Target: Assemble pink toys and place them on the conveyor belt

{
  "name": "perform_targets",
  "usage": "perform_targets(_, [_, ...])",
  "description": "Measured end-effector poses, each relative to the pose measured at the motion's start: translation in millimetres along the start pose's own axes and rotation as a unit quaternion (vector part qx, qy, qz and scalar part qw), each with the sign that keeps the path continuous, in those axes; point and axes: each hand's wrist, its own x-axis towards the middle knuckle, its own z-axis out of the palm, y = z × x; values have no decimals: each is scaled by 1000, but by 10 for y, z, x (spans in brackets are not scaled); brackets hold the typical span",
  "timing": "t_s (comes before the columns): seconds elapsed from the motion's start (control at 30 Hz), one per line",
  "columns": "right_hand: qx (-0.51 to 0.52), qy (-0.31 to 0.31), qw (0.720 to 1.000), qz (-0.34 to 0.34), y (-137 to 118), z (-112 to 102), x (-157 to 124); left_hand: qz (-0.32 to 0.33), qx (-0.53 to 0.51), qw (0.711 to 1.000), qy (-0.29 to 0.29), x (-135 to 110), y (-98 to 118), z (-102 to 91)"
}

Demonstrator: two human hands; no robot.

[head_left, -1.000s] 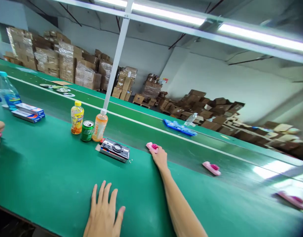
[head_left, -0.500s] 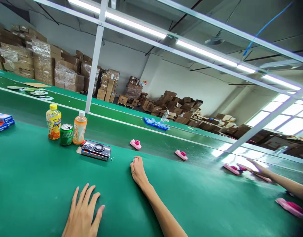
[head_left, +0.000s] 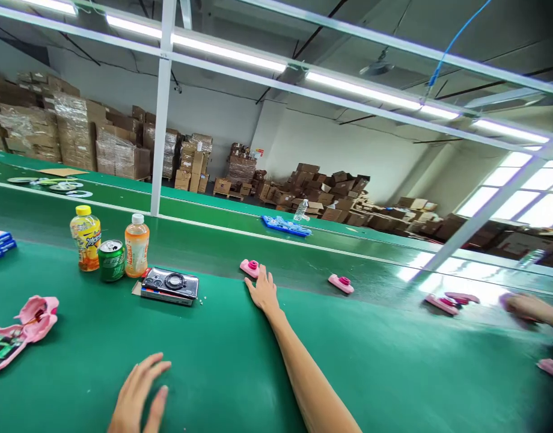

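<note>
My right hand [head_left: 264,293] reaches forward with its fingers spread, the tips right at a small pink toy camera [head_left: 249,268]; whether they touch it I cannot tell. My left hand [head_left: 139,394] is low over the green work surface, fingers apart and holding nothing. Further left lies an opened pink casing [head_left: 36,319] with a green circuit board [head_left: 1,349] showing, cut by the frame edge. A second pink camera [head_left: 341,283] lies to the right on the belt.
Ahead stand a yellow-capped bottle [head_left: 86,239], a green can [head_left: 111,261] and an orange drink bottle [head_left: 136,245], beside a phone on a box [head_left: 171,286]. At right a co-worker's hand [head_left: 529,307] is near more pink cameras [head_left: 442,304]. A blue tray [head_left: 285,226] lies across the belt.
My right hand has opened from a closed shape and moved forward to the pink camera. The view has shifted left, bringing the opened pink casing into sight. The co-worker's hand has moved right.
</note>
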Motion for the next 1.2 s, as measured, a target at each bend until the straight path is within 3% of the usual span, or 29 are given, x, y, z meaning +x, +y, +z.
perform_targets(0.07, [18,19,1000,-9,-23,-10,-28,-95,-26,991,86,193,-166,-313])
perform_targets(0.13, [47,33,998,-20,-69,-52,-43,-137,32,966,219,420,-506,-693])
perform_targets(0.17, [65,38,997,-22,-94,-80,-42,-157,68,952,254,518,-724,-886])
perform_targets(0.27, [124,38,992,-8,-135,-171,-32,-233,90,941,229,659,-1371,-1344])
perform_targets(0.37, [176,28,984,31,-127,-226,-139,-244,76,950,181,597,-1659,-1425])
perform_targets(0.4, [190,22,981,44,-126,-232,-239,-239,74,954,165,549,-1623,-1356])
perform_targets(0.47, [215,4,975,59,-150,-244,-577,-226,82,964,115,431,-1342,-1113])
perform_targets(0.57, [257,-55,964,32,-315,-331,-1413,-208,156,965,12,241,-573,-690])
perform_targets(0.63, [278,-118,953,-26,-525,-453,-2040,-216,188,958,2,136,-77,-528])
perform_targets(0.7, [254,-160,950,-83,-760,-583,-2547,-229,203,952,14,54,211,-507])
perform_targets(0.77, [215,-174,952,-129,-952,-685,-2842,-217,196,956,-5,-16,249,-576])
perform_targets(0.83, [196,-158,955,-156,-1083,-755,-2945,-183,169,967,-51,-81,138,-661])
perform_targets(0.87, [196,-124,960,-156,-1140,-783,-2951,-164,147,973,-75,-111,74,-693])
perform_targets(0.93, [203,8,968,-148,-1280,-839,-2937,-146,93,979,-104,-152,-2,-729])
perform_targets(1.0, [214,132,951,-183,-1492,-889,-2926,-162,19,981,-107,-155,10,-737])
perform_targets(1.03, [222,151,936,-227,-1623,-903,-2922,-186,-29,976,-108,-141,41,-737])
perform_targets(1.1, [233,98,907,-336,-1892,-885,-2892,-253,-152,948,-119,-83,117,-737])
perform_targets(1.2, [211,-20,881,-422,-2162,-732,-2763,-336,-345,867,-129,30,197,-721])
